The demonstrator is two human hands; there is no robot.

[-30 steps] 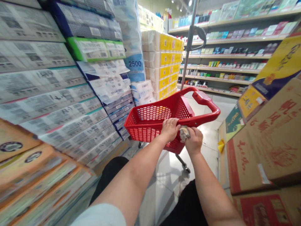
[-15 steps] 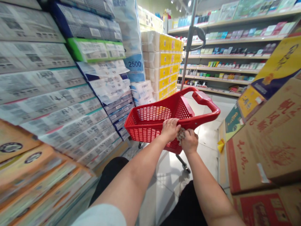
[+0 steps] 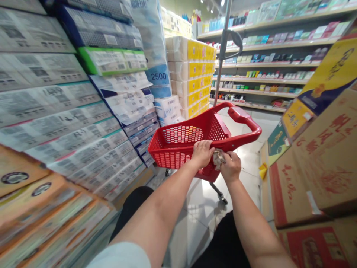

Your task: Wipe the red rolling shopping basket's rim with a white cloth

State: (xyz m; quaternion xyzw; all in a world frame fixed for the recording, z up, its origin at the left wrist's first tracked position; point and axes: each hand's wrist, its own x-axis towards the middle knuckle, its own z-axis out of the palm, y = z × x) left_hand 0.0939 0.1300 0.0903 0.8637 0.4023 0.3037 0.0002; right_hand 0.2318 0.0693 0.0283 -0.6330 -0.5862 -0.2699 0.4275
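A red plastic shopping cart (image 3: pixel 178 155) stands at an angle before me on small castors, its handle toward the right. My left hand (image 3: pixel 202 153) is closed over the near rim of its basket. Just to the right, my right hand (image 3: pixel 231 165) grips a crumpled, greyish-brown cloth (image 3: pixel 218 159) against the outer side of the basket, below the rim. Part of the cloth is hidden by the fingers. Through the mesh, the basket's inside shows only partly.
Stacked packs of paper goods (image 3: pixel 72 119) line the left side, with yellow tissue packs (image 3: pixel 199 70) beyond. Cardboard boxes (image 3: pixel 326 156) are piled at the right. A metal pole (image 3: pixel 221 56) rises behind the cart. Stocked shelves (image 3: pixel 267 67) fill the back; pale floor tiles (image 3: pixel 195 208) lie below.
My right hand has slid a little to the right and down along the cart's side with the cloth, which shows more now. The left hand stays on the rim.
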